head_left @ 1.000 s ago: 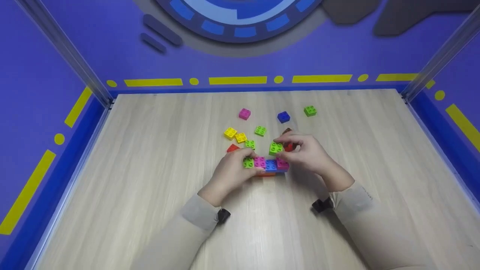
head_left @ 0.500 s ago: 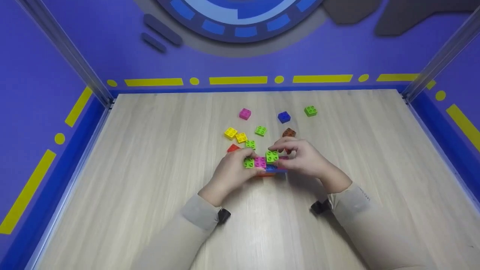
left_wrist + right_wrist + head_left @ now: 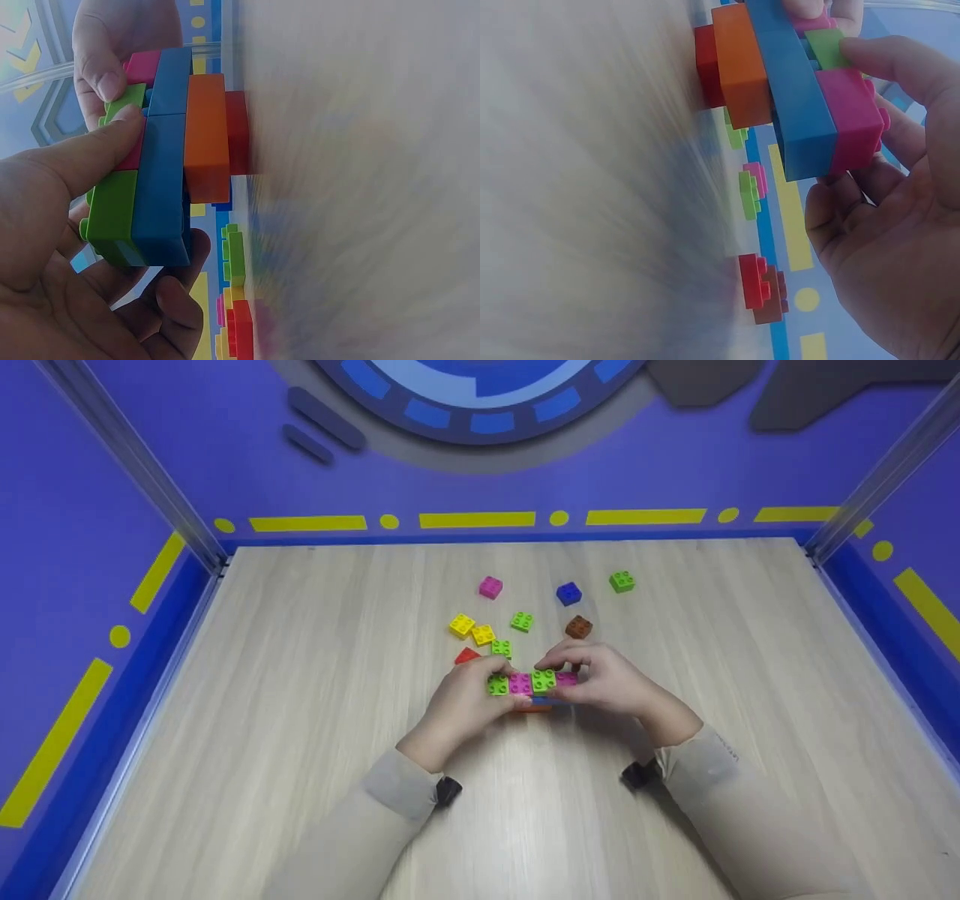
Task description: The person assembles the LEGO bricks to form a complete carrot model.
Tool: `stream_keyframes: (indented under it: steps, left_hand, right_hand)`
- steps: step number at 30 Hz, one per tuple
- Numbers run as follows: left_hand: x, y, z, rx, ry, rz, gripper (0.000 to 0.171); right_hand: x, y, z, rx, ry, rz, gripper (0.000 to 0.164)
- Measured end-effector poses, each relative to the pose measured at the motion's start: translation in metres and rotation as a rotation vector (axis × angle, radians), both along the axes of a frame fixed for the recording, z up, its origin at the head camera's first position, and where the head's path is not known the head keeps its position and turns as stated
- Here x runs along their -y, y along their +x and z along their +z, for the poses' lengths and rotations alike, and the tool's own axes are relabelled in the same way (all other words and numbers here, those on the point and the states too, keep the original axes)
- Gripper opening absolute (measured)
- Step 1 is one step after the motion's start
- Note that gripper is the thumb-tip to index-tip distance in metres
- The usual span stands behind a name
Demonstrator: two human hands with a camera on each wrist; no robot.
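Long beige sleeves (image 3: pixel 750 817), small black wrist-pieces (image 3: pixel 448 792)

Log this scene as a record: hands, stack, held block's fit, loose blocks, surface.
Left hand: grips the left end of a stack of studded plastic blocks
Right hand: pinches a square green plastic block
Stack, bottom up: red block, orange block, blue layer
Top row, left to right: green end block, pink block, held block, pink end block
Fit: blue studs show beneath the held block; seemingly not fully seated
Loose blocks: one pink, one dark blue, one brown, three green, two yellow, two red
Surface: pale wood-grain table
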State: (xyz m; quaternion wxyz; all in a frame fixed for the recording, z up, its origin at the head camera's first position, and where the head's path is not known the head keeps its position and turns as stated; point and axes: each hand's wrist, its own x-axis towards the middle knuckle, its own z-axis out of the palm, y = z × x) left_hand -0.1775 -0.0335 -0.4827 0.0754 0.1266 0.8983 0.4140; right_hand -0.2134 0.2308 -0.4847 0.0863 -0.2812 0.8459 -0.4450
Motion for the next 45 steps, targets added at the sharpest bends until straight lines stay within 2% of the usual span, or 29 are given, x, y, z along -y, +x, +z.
stream_keyframes:
  steps: [9,17,24,34,41,45]
  left_hand:
    - [-0.001,0.0,0.0,0.007,-0.003,0.001,0.036]
    - [0.0,0.0,-0.001,0.012,-0.007,-0.004,0.034]
    - [-0.003,0.001,0.001,0.017,-0.005,-0.012,0.036]
    - [0.0,0.001,-0.001,0.056,0.039,0.003,0.035]
    - [-0.001,-0.002,-0.003,0.055,0.103,-0.019,0.033]
    - [0.001,-0.003,-0.004,0.06,0.101,-0.034,0.033]
  right_hand:
    - [-0.001,-0.001,-0.005,0.018,-0.027,0.013,0.03]
    - [0.004,0.002,-0.011,0.121,-0.074,-0.012,0.023]
    - [0.003,0.01,-0.012,0.194,-0.108,-0.044,0.025]
    - [0.01,0.017,-0.017,0.174,-0.112,-0.101,0.027]
    - [0.01,0.019,-0.018,0.167,-0.15,-0.111,0.028]
    - [0.01,0.019,-0.017,0.176,-0.155,-0.102,0.029]
